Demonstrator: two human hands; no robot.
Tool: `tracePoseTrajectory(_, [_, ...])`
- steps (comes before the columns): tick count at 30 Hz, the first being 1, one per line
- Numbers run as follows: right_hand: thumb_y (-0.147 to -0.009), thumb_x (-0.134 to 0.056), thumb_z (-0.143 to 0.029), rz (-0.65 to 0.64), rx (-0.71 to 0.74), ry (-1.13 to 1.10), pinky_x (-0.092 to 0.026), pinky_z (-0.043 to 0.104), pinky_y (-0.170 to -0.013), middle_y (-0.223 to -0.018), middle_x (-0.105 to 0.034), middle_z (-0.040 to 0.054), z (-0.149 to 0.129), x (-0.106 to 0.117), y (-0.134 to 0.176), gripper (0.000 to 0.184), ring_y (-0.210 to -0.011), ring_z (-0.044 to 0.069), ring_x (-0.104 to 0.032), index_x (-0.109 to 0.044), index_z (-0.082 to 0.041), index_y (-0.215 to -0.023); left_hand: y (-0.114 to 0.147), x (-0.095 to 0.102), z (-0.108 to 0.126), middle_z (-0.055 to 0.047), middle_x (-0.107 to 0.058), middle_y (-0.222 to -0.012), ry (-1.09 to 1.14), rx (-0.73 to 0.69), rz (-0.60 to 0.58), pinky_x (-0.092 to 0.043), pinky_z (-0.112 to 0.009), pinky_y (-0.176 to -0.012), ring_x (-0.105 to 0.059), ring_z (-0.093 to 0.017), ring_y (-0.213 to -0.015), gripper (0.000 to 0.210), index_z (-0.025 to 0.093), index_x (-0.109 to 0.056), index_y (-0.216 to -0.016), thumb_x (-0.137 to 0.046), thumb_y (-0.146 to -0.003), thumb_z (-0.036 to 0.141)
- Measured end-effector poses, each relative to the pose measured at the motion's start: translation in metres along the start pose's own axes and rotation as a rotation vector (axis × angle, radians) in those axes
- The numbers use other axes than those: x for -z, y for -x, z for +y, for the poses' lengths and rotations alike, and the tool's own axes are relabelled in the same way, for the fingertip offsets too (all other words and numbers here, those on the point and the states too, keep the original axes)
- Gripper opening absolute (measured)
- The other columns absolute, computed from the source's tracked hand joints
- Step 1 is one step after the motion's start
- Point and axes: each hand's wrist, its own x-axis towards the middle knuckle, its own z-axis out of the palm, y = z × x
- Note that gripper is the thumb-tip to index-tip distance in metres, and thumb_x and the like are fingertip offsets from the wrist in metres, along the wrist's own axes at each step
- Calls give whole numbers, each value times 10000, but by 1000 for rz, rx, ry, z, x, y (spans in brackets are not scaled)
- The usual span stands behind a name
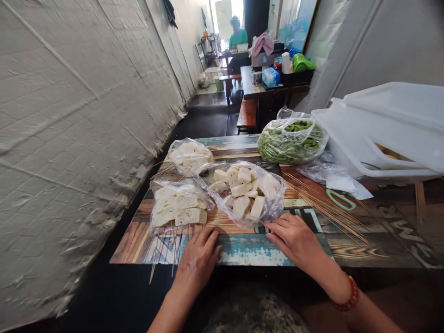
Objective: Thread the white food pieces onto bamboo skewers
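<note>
While slices [180, 210] toward the table's [249, 249] left edge seemed already on sticks [172, 261], chunks [241, 189] showed none | left hand [198, 254]: slightly spread | right hand [294, 238]: at chunks' bag [274, 199], pinching could not be told

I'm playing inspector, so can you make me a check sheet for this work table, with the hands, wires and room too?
Surface: table with a colourful wood-look top.
Job's things: clear bag of pale chunks, bag of pale slices, another pale-filled bag behind it, thin sticks.
Clutter: bag of green vegetables, white plastic containers, white paper.
Hands: left hand rests near the front edge; right hand is at the chunk bag, contact unclear.
Cables: nothing seen.
Surroundings: pale wall, bench, second table, person in green.
</note>
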Motion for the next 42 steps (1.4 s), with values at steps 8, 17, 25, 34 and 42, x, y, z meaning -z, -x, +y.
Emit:
tracePoseTrajectory(8, [-985, -548, -160, 251, -25, -208, -530, 353, -765, -930, -758, 64, -6, 5, 1, 162, -825, 207, -678, -669, -191, -1088, -1, 8, 4, -117, -676, -1170, 61, -31, 133, -568, -409, -879, -646, -263, -1061, 276, 186, -609, -1180, -581, -905, 204])
tracePoseTrajectory(17, [-983, -535, -164, 241, -120, -198, -575, 363, -805, -995, -760, 75, -15, 15, 4, 213, -898, 216, -709, -670, -195, -1145, -61, 4, 46, -143, -593, -1338, 144, -170, 265, -504, -439, -985, -570, -280, -1214, 442, 194, -497, -1354, -566, -917, 192])
tracePoseTrajectory(25, [-981, -539, -189, 271, -47, -195, -592, 368, -822, -1006, -771, 73, -22, 15, 11, 215, -920, 225, -723, -700, -217, -1119, -35, -3, 43, -114, -680, -1142, 12, -2, -34, -515, -473, -855, -637, -298, -1020, 427, 199, -565, -1267, -650, -849, 198])
tracePoseTrajectory(34, [-991, -481, -155, 35, 241, -63, -521, 390, -871, -1050, -751, 94, -46, 7, -96, 257, -964, 236, -665, -684, -191, -1144, -25, -15, 61, -107, -629, -1192, 168, -43, -100, -506, -494, -902, -573, -303, -1082, 372, 200, -606, -1180, -690, -817, 195])
tracePoseTrajectory(42, [-799, -711, -70, -147, 216, 68, -446, 459, -894, -876, -734, 113, -39, -41, -139, 91, -991, 307, -610, -707, -161, -799, -23, -26, 55, -123, -617, -1161, 256, -10, -20, -517, -477, -887, -569, -295, -1069, 347, 187, -606, -1177, -661, -837, 226])
